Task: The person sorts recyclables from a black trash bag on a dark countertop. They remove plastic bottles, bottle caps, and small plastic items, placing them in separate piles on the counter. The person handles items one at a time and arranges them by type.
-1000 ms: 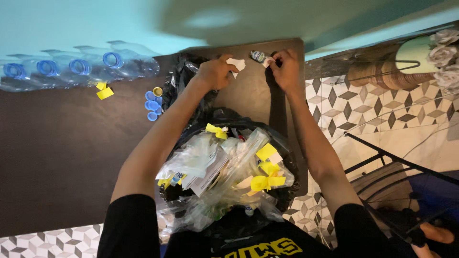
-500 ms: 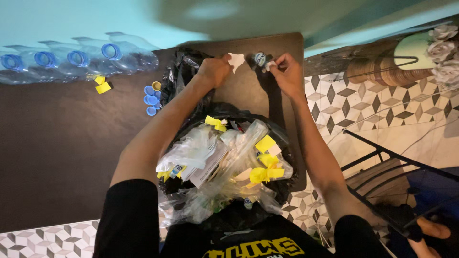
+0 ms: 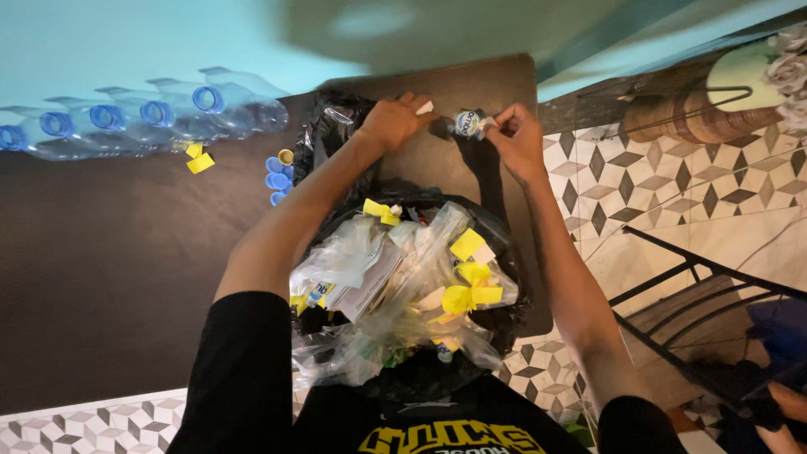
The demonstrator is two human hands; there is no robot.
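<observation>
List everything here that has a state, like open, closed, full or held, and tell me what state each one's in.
left hand: closed on a small white scrap
right hand: pinching a small bottle
small bottle: held lying sideways above the dark table
clear plastic bottles: uncapped, lying in a row
blue caps: off, clustered on the table
black bin bag: open, heaped with clear plastic and yellow scraps

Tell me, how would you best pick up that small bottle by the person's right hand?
Probably by its short sides, coming from above: the small bottle lies on the dark board, its label end facing the camera, right hand touching it.
</observation>
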